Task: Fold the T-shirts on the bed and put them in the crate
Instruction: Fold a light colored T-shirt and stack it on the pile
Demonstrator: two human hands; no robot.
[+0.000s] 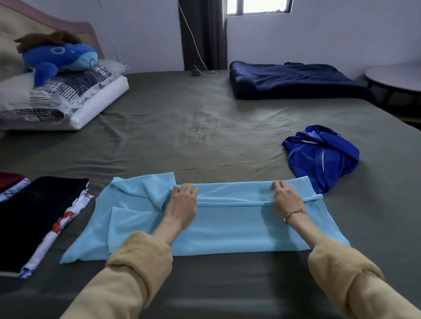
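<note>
The light-blue soft-knit T-shirt (221, 221) lies flat on the grey-green bed sheet (179, 127), long axis running left to right, sleeve end pointing left. The left hand (182, 203) and right hand (286, 197), well apart, grip its folded far edge with curled fingers.

Hardly any legible print on the bed

One strip of dark lettering runs along the white garment edge (17, 190) in the folded pile, well left of the left hand's grip; it starts with "N" (the rest blurs). The red-and-blue print (63, 218) on the white shirt nearer that grip cannot be read.
</note>
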